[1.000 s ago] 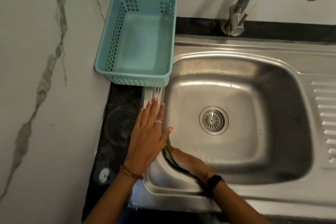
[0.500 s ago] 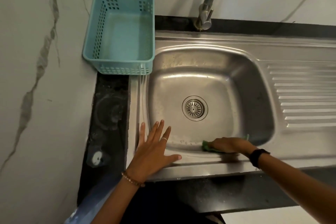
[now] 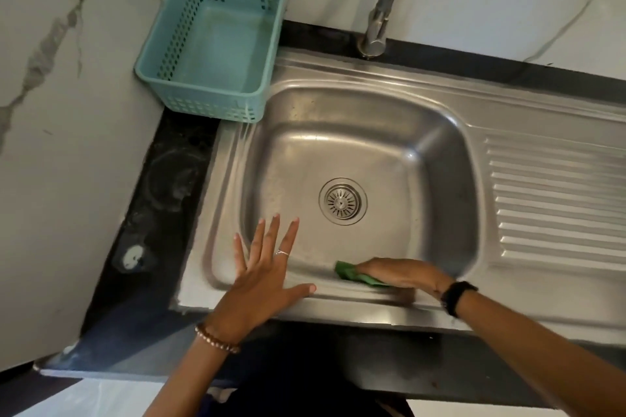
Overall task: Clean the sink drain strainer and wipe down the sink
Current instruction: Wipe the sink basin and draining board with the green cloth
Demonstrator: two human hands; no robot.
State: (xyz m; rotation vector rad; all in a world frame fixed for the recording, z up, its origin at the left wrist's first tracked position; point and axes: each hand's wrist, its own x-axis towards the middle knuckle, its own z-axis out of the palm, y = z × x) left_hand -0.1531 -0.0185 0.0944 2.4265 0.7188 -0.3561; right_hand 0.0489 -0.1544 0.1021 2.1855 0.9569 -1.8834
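While the right hand (image 3: 403, 276) presses a green scrub pad (image 3: 357, 276) flat against the near inner wall of the sink (image 3: 372, 132), the left hand (image 3: 267, 276) is spread wide, fingers straight, palm braced on the near-left rim with fingertips reaching over the basin edge. It holds nothing.

Pad: mostly covered by the right hand's fingers, only its left end shows. Fingers look laid over it rather than curled round; whether the thumb is tucked under it I can't tell. The pad's long axis runs left-right along the near wall, same line as the rim.

Key relation: the drain strainer (image 3: 342, 201) sits seated in the basin floor, ahead of both hands, up and slightly left of the right hand, up and right of the left. The right hand is the nearer one and already has the pad. The left would have to leave the rim to reach it.

Judgement: wiping step in hand; near wall being covered, far and side walls likely remain. The strainer is in place, its slots looking fairly clean.

Teal basket (image 3: 210, 41) sits well beyond the left hand, in the far corner. Faucet (image 3: 382, 10) stands far beyond the right hand.
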